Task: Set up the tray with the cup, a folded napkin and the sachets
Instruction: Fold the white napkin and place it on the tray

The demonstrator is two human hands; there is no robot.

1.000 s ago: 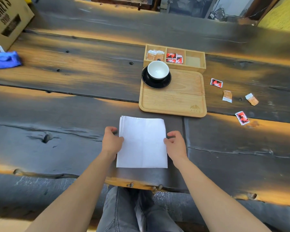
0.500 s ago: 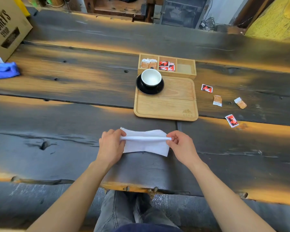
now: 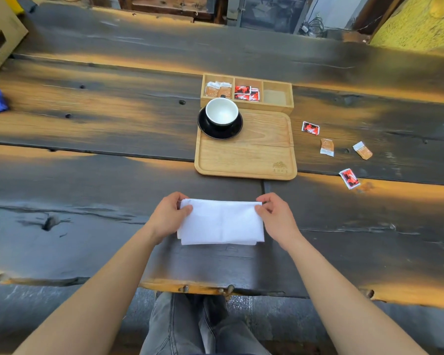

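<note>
Your two bare forearms reached forward from the bottom corners and converged toward the middle of the counter (image 3: 87, 175). Your left hand (image 3: 167, 217) lay palm down, its fingers curled over the far left corner of the folded napkin (image 3: 221, 221), thumb pressed on top of the paper. Your right hand (image 3: 276, 217) mirrored it at the far right corner, thumb and forefinger pinched on the edge, the other fingers bent loosely behind. Both wrists were held just above the counter, level with each other. Your knees in grey trousers showed below the edge.
</note>
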